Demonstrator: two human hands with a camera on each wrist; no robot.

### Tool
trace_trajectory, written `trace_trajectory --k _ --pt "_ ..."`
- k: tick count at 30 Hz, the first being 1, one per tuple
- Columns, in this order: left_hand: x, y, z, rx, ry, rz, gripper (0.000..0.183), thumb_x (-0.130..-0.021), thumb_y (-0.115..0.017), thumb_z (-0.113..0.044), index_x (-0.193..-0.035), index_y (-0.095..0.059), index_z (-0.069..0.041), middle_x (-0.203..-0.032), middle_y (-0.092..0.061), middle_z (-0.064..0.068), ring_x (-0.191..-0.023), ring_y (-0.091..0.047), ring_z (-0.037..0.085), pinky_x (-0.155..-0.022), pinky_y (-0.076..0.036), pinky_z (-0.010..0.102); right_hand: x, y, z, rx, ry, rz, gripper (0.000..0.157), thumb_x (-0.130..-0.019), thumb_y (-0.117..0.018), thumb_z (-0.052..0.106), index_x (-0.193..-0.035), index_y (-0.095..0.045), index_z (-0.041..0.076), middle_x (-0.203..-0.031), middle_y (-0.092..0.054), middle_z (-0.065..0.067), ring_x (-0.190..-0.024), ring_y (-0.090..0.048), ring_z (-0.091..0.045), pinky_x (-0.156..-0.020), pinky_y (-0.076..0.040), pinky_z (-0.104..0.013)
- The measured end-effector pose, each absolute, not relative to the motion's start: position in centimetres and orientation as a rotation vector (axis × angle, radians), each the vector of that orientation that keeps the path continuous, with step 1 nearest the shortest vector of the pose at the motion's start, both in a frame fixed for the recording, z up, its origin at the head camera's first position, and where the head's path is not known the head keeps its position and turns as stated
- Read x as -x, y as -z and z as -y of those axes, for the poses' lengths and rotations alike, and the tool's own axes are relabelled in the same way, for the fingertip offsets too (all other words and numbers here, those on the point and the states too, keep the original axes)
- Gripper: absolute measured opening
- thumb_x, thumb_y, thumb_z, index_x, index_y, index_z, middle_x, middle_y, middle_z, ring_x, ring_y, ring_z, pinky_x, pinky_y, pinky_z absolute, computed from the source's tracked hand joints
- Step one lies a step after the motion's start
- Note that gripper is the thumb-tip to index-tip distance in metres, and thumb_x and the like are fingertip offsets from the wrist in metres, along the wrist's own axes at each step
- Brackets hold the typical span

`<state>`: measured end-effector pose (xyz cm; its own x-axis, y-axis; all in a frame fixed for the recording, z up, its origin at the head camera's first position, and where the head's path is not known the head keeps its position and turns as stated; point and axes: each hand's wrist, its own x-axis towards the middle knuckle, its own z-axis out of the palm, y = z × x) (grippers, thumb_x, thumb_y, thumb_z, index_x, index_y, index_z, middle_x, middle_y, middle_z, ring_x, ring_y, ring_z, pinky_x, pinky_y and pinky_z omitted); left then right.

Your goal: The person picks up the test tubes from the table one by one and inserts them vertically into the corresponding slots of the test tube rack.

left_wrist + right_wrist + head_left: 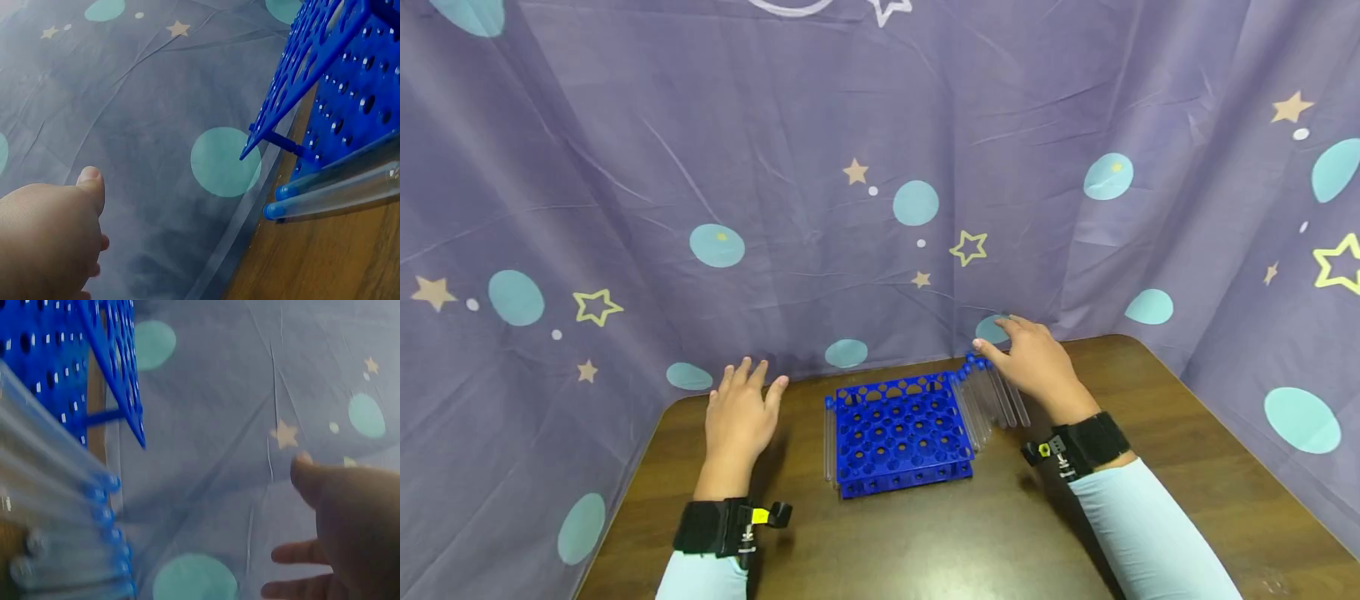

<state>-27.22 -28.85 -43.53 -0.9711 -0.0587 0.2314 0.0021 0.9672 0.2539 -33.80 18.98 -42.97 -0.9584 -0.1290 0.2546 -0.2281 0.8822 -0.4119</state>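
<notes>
While the left hand (741,421) hangs spread, right hand (1037,365) spread, blue rack (891,439) between

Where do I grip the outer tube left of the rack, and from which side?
I'd pinch the outer tube around the middle of its clear shaft, left hand coming from above and the left. It lies alongside the rack, blue cap toward the curtain, with a second tube between it and the rack, so its left flank looks free.

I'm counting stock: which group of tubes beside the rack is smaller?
The left group beside the blue rack: only two blue-capped tubes show there, while the right group has several more.
</notes>
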Motion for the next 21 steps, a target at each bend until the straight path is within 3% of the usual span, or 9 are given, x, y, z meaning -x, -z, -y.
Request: trace_trajectory --k 5,9,12,16,21 --pt "27.5 43.9 29.2 -0.062 0.384 2.900 0.087 -0.119 -0.023 -0.069 -0.171 -0.046 -0.003 -0.176 -0.043 0.030 -0.161 -0.041 0.058 -0.122 -0.041 0.080 34.0 43.1 -17.1 -0.239 -0.770 2.807 0.072 -0.113 -0.061 0.062 -0.155 -0.066 0.004 -0.144 -0.075 -0.024 -0.126 -0.074 -0.048 -0.101 -0.061 -0.066" --pt "27.6 44.2 29.0 -0.068 0.375 2.956 0.078 -0.121 -0.032 -0.062 -0.167 -0.051 -0.003 -0.170 -0.051 0.030 -0.151 -0.053 0.058 -0.111 -0.052 0.078 34.2 43.5 -15.5 -0.285 -0.871 2.827 0.059 -0.112 -0.068 0.054 -0.142 -0.075 0.004 -0.114 -0.084 -0.016 -0.089 -0.081 -0.031 -0.076 -0.064 -0.051" --pt "27.7 44.6 28.8 -0.061 0.366 2.980 0.069 -0.121 -0.042 -0.054 -0.164 -0.056 -0.002 -0.167 -0.055 0.030 -0.149 -0.057 0.057 -0.112 -0.053 0.075 34.2 44.1 -14.3 -0.325 -0.931 2.854 0.050 -0.110 -0.073 0.049 -0.132 -0.081 0.005 -0.104 -0.085 -0.012 -0.079 -0.076 -0.022 -0.074 -0.062 -0.045" --pt "27.9 44.9 28.5 -0.055 0.376 2.988 0.061 -0.118 -0.052 -0.046 -0.158 -0.061 -0.001 -0.162 -0.060 0.029 -0.143 -0.063 0.055 -0.111 -0.055 0.072 34.3 44.9 -13.3 -0.372 -1.003 2.897 0.044 -0.109 -0.076 0.046 -0.123 -0.084 0.005 -0.107 -0.086 -0.009 -0.083 -0.077 -0.020 -0.082 -0.064 -0.046" --pt "28.6 45.1 27.6 -0.034 0.454 3.043 0.055 -0.117 -0.058 -0.045 -0.150 -0.068 -0.002 -0.152 -0.070 0.027 -0.127 -0.073 0.053 -0.101 -0.060 0.069 34.4 45.6 -12.7 -0.407 -1.185 2.956 0.047 -0.108 -0.078 0.038 -0.131 -0.080 -0.003 -0.089 -0.085 -0.009 -0.071 -0.080 -0.022 -0.073 -0.066 -0.039"
